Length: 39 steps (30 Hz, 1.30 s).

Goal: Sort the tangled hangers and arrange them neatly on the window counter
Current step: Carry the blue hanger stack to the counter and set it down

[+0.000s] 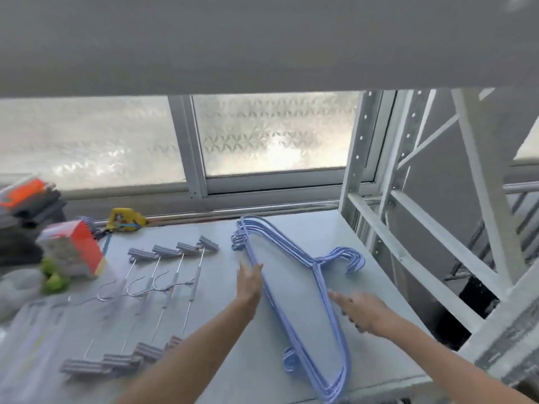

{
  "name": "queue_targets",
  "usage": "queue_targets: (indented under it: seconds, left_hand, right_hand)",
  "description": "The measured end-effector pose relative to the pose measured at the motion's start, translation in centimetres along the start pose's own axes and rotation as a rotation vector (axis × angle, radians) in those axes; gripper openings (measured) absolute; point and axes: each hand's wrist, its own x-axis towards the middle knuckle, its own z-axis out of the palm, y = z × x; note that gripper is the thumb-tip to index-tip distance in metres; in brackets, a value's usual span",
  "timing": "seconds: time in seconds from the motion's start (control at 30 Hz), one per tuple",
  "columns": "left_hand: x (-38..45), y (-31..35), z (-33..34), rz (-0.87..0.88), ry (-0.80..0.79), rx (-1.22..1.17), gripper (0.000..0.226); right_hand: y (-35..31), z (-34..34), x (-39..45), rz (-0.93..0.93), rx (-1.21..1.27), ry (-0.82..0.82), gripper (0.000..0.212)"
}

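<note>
The stack of blue plastic hangers [294, 290] is bracketed on the pale surface [335, 228], long axis from 11 to 5 o'clock, by the open left hand [249, 282] touching it and the open right hand [360, 312] just beside it.

Both forearms reach forward, left hand [249, 282] and right hand [361, 312] flat, fingers extended.

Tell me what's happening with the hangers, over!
Left hand open, flat against the blue hangers. Right hand open, at their other side. Blue hangers stacked on the counter; clip hangers lined up alongside. Nothing in the way.
</note>
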Motion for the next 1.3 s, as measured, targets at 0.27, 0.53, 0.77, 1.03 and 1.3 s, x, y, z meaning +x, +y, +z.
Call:
queue_targets:
  seconds: [0.27, 0.53, 0.77, 1.03, 1.3]
  left_hand:
    - [-4.7, -1.6, 2.8, -0.272, -0.107, -0.712, 0.057]
    - [-4.0, -1.8, 3.1, -0.277, -0.134, -0.633, 0.062]
    - [-3.6, -2.8, 1.5, -0.240, -0.296, -0.643, 0.070]
    - [-3.4, -3.4, 2.4, -0.210, -0.207, -0.547, 0.065]
    - [-1.9, -3.1, 0.9, -0.120, -0.127, -0.432, 0.062]
  right_hand:
    - [0.1, 4.6, 1.8, -0.104, 0.968, -0.207, 0.054]
    - [-1.8, 6.4, 0.8, -0.178, 1.171, -0.221, 0.058]
    - [-2.3, 7.7, 0.3, -0.154, 1.134, -0.105, 0.061]
    - [-1.2, 7.7, 1.1, -0.157, 1.082, -0.122, 0.051]
    - [-1.6, 3.9, 2.3, -0.146, 0.818, 0.339, 0.043]
